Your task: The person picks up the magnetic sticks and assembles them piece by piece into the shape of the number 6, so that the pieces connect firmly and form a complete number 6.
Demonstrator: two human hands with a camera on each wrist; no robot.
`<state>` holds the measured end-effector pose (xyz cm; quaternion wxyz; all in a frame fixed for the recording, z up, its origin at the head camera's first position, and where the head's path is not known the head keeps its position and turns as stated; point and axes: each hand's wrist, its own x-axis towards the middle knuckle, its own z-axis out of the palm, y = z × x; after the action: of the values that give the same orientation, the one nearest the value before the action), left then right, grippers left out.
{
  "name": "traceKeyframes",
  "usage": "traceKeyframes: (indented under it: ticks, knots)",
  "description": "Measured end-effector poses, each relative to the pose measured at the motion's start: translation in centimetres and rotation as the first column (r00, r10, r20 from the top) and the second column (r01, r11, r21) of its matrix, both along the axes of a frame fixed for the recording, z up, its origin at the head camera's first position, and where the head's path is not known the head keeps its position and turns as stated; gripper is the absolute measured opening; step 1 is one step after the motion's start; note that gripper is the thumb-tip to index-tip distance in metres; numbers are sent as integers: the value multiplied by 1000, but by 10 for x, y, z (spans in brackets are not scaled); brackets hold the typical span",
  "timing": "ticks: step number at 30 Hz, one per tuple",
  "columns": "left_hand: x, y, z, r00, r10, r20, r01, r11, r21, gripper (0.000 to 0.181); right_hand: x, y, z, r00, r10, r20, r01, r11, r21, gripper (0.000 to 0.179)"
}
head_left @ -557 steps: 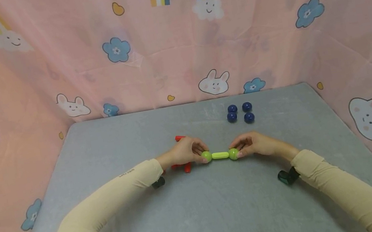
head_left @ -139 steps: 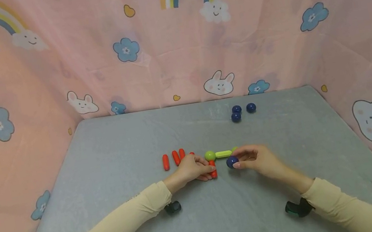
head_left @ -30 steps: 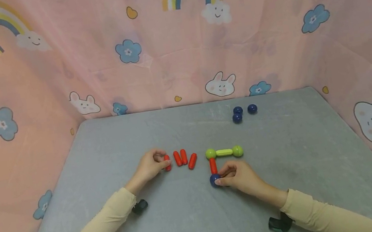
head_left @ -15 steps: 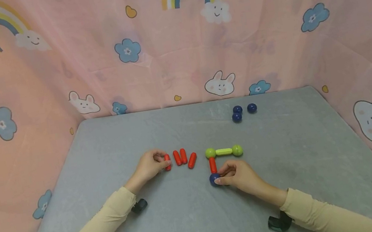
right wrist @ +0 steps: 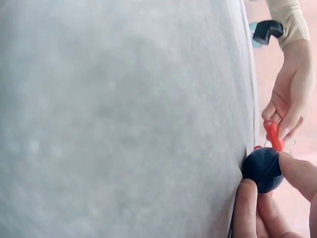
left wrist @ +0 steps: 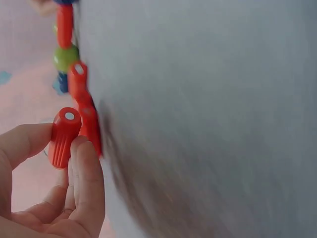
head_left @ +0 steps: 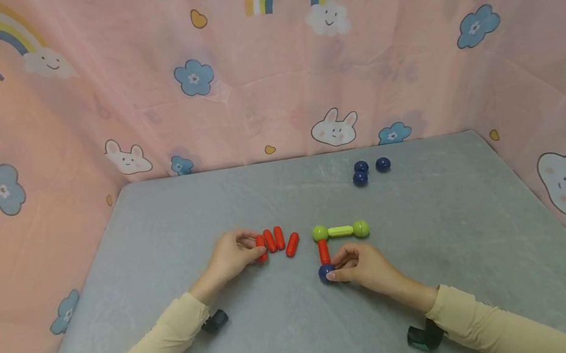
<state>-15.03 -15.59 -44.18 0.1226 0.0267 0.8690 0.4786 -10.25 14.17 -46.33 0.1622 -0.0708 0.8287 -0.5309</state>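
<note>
Left hand [head_left: 229, 258] has slid its red stick [head_left: 260, 247] in closer to the other red sticks [head_left: 278, 241] since a moment ago, thumb and fingers pinching it just off the grey mat [head_left: 297, 335]. Right hand [head_left: 361, 266] pinches the dark blue ball [head_left: 325, 273] at the near end of the red rod [head_left: 323, 251] hanging off the green dumbbell [head_left: 340, 231]; spare blue balls [head_left: 368, 170] sit well behind the dumbbell

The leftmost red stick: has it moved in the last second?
Yes. The left hand has shifted that red stick rightward, closer to the other red sticks.
</note>
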Motion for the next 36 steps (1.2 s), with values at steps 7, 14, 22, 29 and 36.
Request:
traceKeyframes:
  ticks: [7, 14, 22, 29, 36]
  knots:
    - [27, 25, 0, 990, -120, 73, 108, 982, 153, 35, -2, 0, 2, 1000, 8, 20, -8, 1000, 0, 30]
    - [53, 51, -5, 950, -240, 200, 185, 948, 258, 30, -1, 0, 6, 999, 22, 25, -21, 999, -37, 31]
    - [67, 69, -6, 911, -301, 282, 211, 928, 307, 22, -2, 2, 4, 999, 34, 25, -33, 998, -45, 31]
    - [68, 81, -8, 903, -298, 311, 204, 932, 299, 15, -2, 2, 5, 998, 44, 37, -41, 997, -60, 32]
    - [64, 89, -9, 892, -290, 347, 184, 933, 308, 13, -2, 3, 5, 998, 46, 33, -44, 998, -54, 31]
